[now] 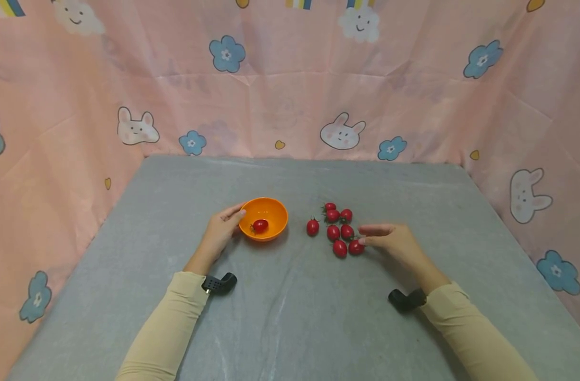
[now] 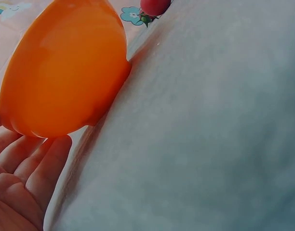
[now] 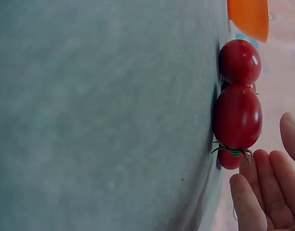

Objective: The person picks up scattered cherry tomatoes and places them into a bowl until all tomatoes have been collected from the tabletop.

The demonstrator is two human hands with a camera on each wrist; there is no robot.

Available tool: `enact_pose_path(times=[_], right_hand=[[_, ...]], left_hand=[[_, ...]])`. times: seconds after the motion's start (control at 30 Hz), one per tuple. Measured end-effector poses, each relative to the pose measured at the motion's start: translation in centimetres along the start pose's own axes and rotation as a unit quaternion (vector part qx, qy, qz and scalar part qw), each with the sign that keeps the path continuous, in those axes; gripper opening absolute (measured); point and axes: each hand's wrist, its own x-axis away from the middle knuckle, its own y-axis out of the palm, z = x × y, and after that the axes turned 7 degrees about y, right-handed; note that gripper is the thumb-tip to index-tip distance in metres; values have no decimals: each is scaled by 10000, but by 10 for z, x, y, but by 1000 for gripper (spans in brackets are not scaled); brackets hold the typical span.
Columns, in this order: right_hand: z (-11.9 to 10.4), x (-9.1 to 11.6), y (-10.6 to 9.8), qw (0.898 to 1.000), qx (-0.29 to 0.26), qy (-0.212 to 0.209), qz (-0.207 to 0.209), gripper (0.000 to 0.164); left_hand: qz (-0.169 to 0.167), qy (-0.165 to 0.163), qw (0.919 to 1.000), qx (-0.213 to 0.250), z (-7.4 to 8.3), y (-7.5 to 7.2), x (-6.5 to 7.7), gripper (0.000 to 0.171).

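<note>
My left hand (image 1: 220, 230) grips an orange bowl (image 1: 277, 228) at its left side, thumb over the rim and fingers against the outer wall. Inside the bowl lies one cherry tomato (image 1: 260, 226) with a green stem. In the left wrist view the bowl (image 2: 65, 67) stands on the table above the fingers (image 2: 51, 166). My right hand (image 1: 398, 243) reaches to the right edge of a group of red cherry tomatoes, nothing in its grasp. Its thumb tip overlaps the nearest tomato (image 1: 355, 247) in the head view. The right wrist view shows straight fingers (image 3: 268, 187) beside a tomato (image 3: 237, 118).
Several more cherry tomatoes (image 1: 340, 249) lie loosely clustered on the grey table (image 1: 280, 317). A single tomato (image 1: 312, 227) sits between the bowl and that cluster. Behind the table hangs a pink patterned cloth (image 1: 280, 90), continuing along both sides.
</note>
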Motion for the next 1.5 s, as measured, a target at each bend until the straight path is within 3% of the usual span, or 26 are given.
enact_pose_path(times=[0.27,0.6,0.93,1.5], right_hand=[[3,-1,0,9999,69,-109,-45,53],[1,-1,2,9996,79,136,-226,56],[4,-7,5,9994,288,76,-181,58],[1,-6,7,9990,383,86,-207,50]], left_hand=[[-2,32,10000,58,0,1,0,43],[-62,-5,9999,105,0,1,1,44],[-93,143,9999,16,-3,-1,1,45],[-62,67,9999,-63,0,0,2,44]])
